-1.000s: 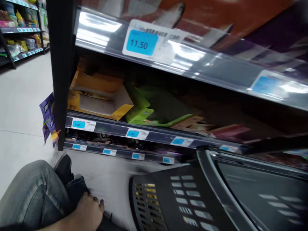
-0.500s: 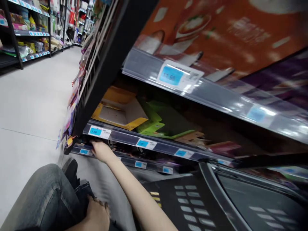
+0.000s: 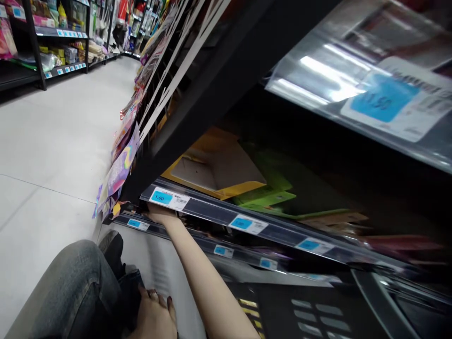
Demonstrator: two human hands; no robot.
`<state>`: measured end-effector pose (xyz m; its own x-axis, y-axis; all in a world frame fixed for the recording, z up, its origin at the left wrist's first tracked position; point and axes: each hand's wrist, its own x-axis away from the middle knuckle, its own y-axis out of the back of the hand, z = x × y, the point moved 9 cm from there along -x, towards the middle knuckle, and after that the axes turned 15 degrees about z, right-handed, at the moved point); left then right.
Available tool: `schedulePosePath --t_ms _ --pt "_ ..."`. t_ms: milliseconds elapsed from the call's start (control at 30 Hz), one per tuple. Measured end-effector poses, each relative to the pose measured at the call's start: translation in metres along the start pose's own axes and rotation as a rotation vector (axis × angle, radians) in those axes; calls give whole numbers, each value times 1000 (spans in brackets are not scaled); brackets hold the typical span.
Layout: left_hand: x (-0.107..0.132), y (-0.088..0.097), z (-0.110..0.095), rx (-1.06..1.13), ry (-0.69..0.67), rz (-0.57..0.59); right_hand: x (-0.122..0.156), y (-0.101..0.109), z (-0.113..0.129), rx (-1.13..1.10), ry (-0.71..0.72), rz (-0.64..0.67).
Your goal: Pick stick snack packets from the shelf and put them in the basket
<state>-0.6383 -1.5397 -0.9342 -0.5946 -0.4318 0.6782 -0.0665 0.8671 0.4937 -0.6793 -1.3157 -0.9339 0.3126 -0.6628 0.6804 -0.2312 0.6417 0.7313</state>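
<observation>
My right hand (image 3: 160, 215) reaches into the dark gap under a shelf edge (image 3: 212, 216), above the bottom shelf rail (image 3: 197, 241). The shelf hides its fingers, and whatever they touch cannot be made out. Dim small goods lie in that gap beyond the wrist. My left hand (image 3: 157, 313) rests by my bent knee in jeans (image 3: 81, 287), a ring on one finger. Its fingers lie loosely apart with nothing in them. On the shelf above my right hand sit an open yellow carton (image 3: 219, 172) and a green carton (image 3: 271, 193).
A black slotted shopping basket (image 3: 275, 306) stands at lower right. A black shelf post (image 3: 212, 94) slants across, with packets (image 3: 120, 172) hanging on its aisle side. Overhead juts a shelf edge with a price tag (image 3: 391, 101). Stocked shelves (image 3: 60, 33) line the far side of the aisle floor (image 3: 63, 136).
My view has moved closer to the shelf, so the upper tag looms larger. My right hand has gone deeper under the shelf edge. My left hand stays by the knee, its fingers slightly more spread.
</observation>
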Motion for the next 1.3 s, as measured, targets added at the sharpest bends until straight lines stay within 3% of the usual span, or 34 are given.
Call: schedulePosePath --t_ms 233,667,867,1300 --pt "2 -2 -4 10 -3 48 -4 3 11 -9 20 8" --pt "3 -5 -1 -18 30 54 -9 -3 8 -51 -1 55" --pt "3 -5 -3 -33 22 32 -1 1 16 -20 16 -38" --pt "7 2 -1 -9 85 14 8 13 4 -31 -88 -221"
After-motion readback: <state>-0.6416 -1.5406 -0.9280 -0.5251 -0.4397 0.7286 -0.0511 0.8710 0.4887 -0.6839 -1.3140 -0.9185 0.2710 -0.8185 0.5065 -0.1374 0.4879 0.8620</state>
